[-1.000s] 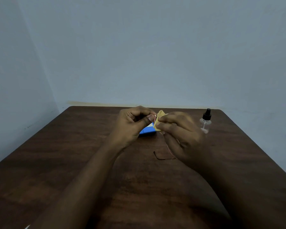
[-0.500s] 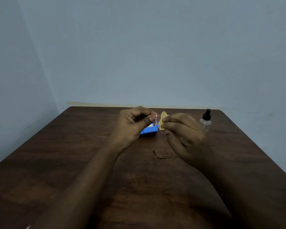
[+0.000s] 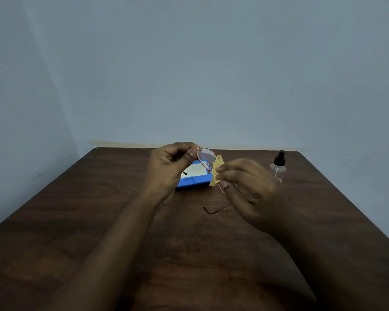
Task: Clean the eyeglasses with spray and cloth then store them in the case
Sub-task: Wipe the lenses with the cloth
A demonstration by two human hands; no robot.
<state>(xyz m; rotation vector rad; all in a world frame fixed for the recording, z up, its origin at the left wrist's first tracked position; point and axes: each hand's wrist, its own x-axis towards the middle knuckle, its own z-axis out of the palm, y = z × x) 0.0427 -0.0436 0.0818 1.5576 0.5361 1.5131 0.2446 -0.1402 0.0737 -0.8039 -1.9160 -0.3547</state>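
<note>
Thin red-rimmed eyeglasses (image 3: 206, 158) are held up above the dark wooden table (image 3: 76, 221). My left hand (image 3: 169, 171) pinches the left end of the frame. My right hand (image 3: 247, 189) pinches a small yellow cloth (image 3: 216, 173) against the other lens, which is mostly hidden by the cloth and fingers. One temple arm (image 3: 213, 211) hangs down below my right hand. The blue case (image 3: 192, 181) lies open on the table behind my hands, partly hidden by them. A clear spray bottle (image 3: 278, 168) with a black nozzle stands at the right.
A pale blue wall rises just behind the table's far edge and along the left side. My forearms stretch across the near half of the table.
My right hand with the cloth has slid to the right along the glasses, uncovering the left lens. My left hand has kept its hold and place.
</note>
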